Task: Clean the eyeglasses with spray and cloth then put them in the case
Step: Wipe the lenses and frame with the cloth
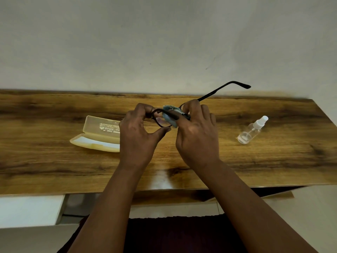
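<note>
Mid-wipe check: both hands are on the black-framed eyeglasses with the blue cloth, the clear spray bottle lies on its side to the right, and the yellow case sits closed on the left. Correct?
Not quite: the translucent yellow plastic eyeglass case lies open, lid back, in the head view. The rest holds: left hand and right hand hold the black-framed eyeglasses with the light blue cloth, and the clear plastic spray bottle lies on its side to the right.

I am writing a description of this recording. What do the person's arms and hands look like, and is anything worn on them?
Both forearms are bare up to the bottom edge of the picture: no sleeves show. The left hand and the right hand wear no gloves. No ring, watch or bracelet shows on the sides that face the camera. No marking or tattoo is visible.
</note>
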